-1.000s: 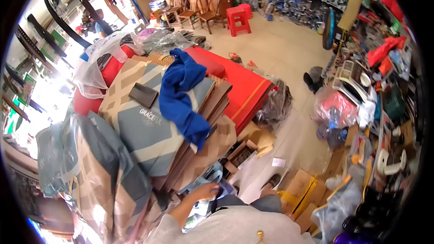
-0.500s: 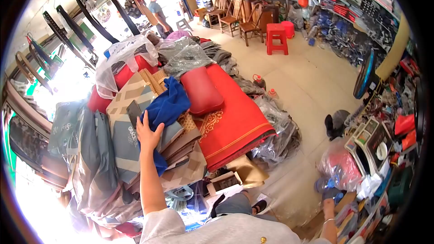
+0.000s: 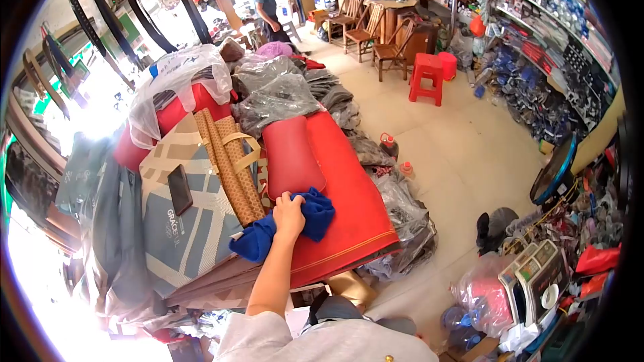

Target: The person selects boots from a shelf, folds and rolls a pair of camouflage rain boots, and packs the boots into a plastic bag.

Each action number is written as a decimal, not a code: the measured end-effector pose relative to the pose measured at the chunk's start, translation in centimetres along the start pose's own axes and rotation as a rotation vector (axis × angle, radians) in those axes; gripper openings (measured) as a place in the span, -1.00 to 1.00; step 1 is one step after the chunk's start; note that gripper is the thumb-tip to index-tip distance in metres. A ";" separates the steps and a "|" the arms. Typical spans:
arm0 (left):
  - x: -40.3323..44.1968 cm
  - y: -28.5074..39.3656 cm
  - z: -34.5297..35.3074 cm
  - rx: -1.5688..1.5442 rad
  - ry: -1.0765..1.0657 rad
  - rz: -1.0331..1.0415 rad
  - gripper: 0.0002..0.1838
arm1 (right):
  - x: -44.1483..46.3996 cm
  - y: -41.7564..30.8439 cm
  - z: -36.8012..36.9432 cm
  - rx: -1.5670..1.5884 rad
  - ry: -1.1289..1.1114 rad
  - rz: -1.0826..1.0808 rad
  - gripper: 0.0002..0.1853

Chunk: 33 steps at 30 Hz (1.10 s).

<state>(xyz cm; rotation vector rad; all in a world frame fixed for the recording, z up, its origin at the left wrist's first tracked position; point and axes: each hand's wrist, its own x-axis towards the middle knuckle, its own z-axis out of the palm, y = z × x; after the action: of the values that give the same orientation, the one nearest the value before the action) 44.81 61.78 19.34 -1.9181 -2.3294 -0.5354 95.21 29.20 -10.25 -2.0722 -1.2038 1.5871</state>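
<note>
My left hand (image 3: 288, 214) is closed around a bunched blue cloth (image 3: 318, 213). Part of the cloth hangs out to the left, below my wrist. It rests at the left edge of a folded red mat (image 3: 349, 194) with gold trim, just below a red cushion (image 3: 290, 155). Left of the hand lie a brown patterned roll (image 3: 231, 167) and a grey-and-beige bag (image 3: 181, 248). A dark phone (image 3: 180, 189) lies on the bag. My right hand is out of view.
Clear plastic packages (image 3: 402, 221) hang over the right side of the pile. Farther back stand a red stool (image 3: 427, 79) and wooden chairs (image 3: 394, 50). Crowded goods (image 3: 537, 275) line the right, belts (image 3: 137, 17) hang upper left, and a person (image 3: 267, 5) stands at the back.
My left hand has moved right and taken hold of the blue cloth, which has shifted from the bag onto the red mat, uncovering the phone. My right forearm has left the view.
</note>
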 end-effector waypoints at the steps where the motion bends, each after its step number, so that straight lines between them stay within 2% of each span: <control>1: -0.2 0.0 0.6 -0.001 -0.009 -0.019 -0.69 | 0.0 -0.6 0.4 -0.068 -0.049 0.020 -0.80; 4: 0.0 0.3 2.4 -0.035 -0.050 -0.074 -0.70 | 1.0 -1.9 -1.4 -0.207 -0.115 0.030 -0.80; 7: -0.6 1.2 4.1 -0.034 -0.099 0.073 -0.67 | 2.6 -4.9 -5.1 -0.279 -0.124 0.058 -0.80; 8: -1.0 1.6 4.1 -0.116 -0.125 0.174 -0.60 | 2.7 -6.8 -6.9 -0.228 -0.080 0.100 -0.80; 9: -1.2 2.3 2.7 -0.304 -0.177 0.186 -0.58 | 2.5 -9.2 -8.0 -0.175 -0.057 0.135 -0.80; 11: -1.9 3.8 -2.4 -0.667 -0.238 0.185 -0.55 | 6.6 -8.0 -9.8 0.138 0.152 0.163 -0.85; 12: -1.6 3.9 -5.8 -0.848 -0.236 0.172 -0.54 | 7.9 -8.5 -11.4 0.289 0.200 0.091 -0.86; 13: -1.7 4.0 -9.5 -0.935 -0.191 -0.012 -0.55 | 8.9 -9.5 -12.9 0.441 0.247 0.017 -0.87; 14: -1.6 3.2 -12.3 -1.013 -0.145 -0.194 -0.56 | 9.3 -10.4 -13.7 0.438 0.250 0.016 -0.87; 15: -1.1 0.8 -13.7 -0.969 0.033 -0.146 -0.56 | 9.5 -11.9 -14.3 0.538 0.305 0.033 -0.87; 16: -0.7 -1.4 -15.0 -0.793 0.185 -0.285 -0.54 | 9.5 -12.8 -14.6 0.642 0.359 0.050 -0.88; 18: 0.3 -8.6 -15.8 -0.288 0.449 -0.255 -0.53 | 9.2 -12.5 -14.3 0.619 0.344 0.036 -0.87; 19: 0.5 -12.9 -15.6 -0.063 0.472 -0.262 -0.44 | 9.3 -10.7 -13.7 0.567 0.287 0.036 -0.87; 20: 0.3 -14.6 -15.6 0.129 0.378 -0.554 -0.30 | 9.3 -9.1 -13.2 0.516 0.232 0.033 -0.86; 21: -0.1 -18.0 -14.8 0.247 0.287 -0.709 -0.15 | 8.4 -8.4 -12.4 0.445 0.243 0.074 -0.85; 22: -0.2 -18.8 -14.9 0.246 0.293 -0.701 -0.15 | 7.8 -6.9 -11.4 0.443 0.190 0.115 -0.84; 24: 0.1 -19.6 -14.7 0.239 0.118 -0.988 -0.02 | 6.4 -5.5 -9.7 0.451 0.142 0.162 -0.83; 27: 1.0 -20.6 -14.2 0.200 0.116 -0.958 0.00 | 4.8 -3.9 -7.5 0.102 0.067 0.107 -0.80; 29: 1.7 -20.5 -14.4 0.187 0.124 -0.933 -0.01 | 5.7 1.2 -6.0 -0.174 0.047 -0.004 -0.77; 30: 2.0 -20.6 -14.7 0.185 0.122 -0.932 -0.01 | 5.5 1.3 -5.5 -0.252 0.052 -0.043 -0.76; 32: 2.9 -21.0 -15.1 0.218 0.107 -0.942 -0.04 | 5.6 1.5 -5.1 -0.292 0.078 -0.073 -0.74; 33: 3.3 -21.6 -15.1 0.220 0.104 -0.933 -0.04 | 6.1 1.5 -5.9 -0.197 0.062 0.022 -0.72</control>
<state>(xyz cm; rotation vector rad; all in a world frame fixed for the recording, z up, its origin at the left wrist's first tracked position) 20.83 56.77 29.68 -0.6076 -2.9365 -0.3715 101.47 34.29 -13.17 -2.2439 -1.3691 1.4542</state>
